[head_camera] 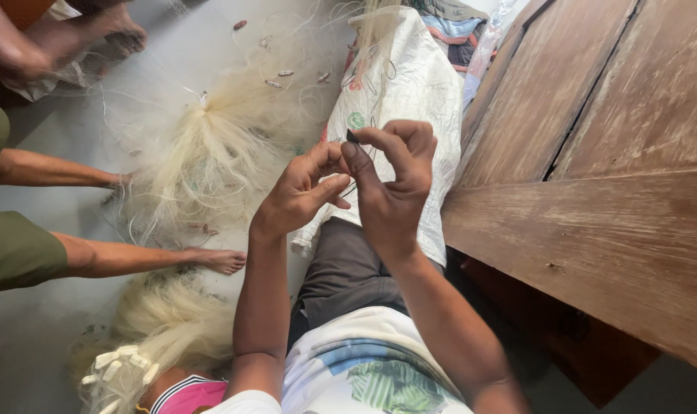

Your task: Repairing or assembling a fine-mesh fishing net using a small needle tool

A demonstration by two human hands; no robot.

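The right hand [394, 180] pinches a small dark needle [352, 137] at its fingertips. The left hand [302, 192] – fingers curled – grips fine pale net line [210, 146] just beside it, above a white sack [417, 84].

Pale net, brown wood, grey floor

The fishing net [210, 153] is cream-blond with small white floats [122, 364]; the sack [410, 92] is white with green and red print. The small piece [353, 137] pinched in the fingers [371, 138] is black. The wooden furniture [594, 153] is streaked reddish brown, the floor [26, 337] grey, the trousers [344, 268] dark grey, the shirt [364, 368] white with blue and green patches.
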